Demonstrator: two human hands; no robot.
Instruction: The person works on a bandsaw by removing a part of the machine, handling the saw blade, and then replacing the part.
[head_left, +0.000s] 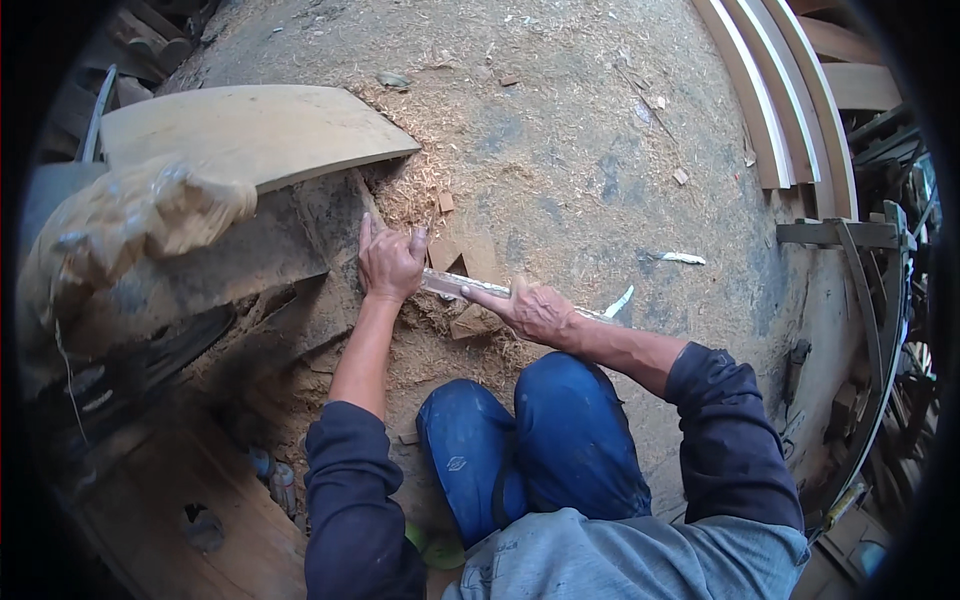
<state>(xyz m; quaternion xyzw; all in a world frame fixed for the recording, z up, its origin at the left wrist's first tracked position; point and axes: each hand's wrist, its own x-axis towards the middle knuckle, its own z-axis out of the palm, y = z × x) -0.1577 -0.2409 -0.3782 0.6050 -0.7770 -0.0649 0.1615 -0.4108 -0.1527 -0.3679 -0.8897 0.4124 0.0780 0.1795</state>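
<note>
A long, narrow pale strip [450, 283] with a shiny, rough-looking surface slants across the space in front of my knees. My left hand [390, 262] is closed around its left end, thumb and index finger pointing away from me; the other fingers are mostly hidden. Farther right along the strip, my right hand [545, 312] grips it with the index finger laid along its length. A thin wooden piece [366, 192] lies just beyond my left fingertips, against the bench's edge. What exactly the strip is cannot be made out.
At left stands a low wooden bench [270, 235] bearing a curved board [250, 125] and a crumpled plastic bag [150, 215]. Wood offcuts [470, 258] and shavings cover the ground before me. Long boards [770, 90] and a metal-edged frame [880, 330] stand at right.
</note>
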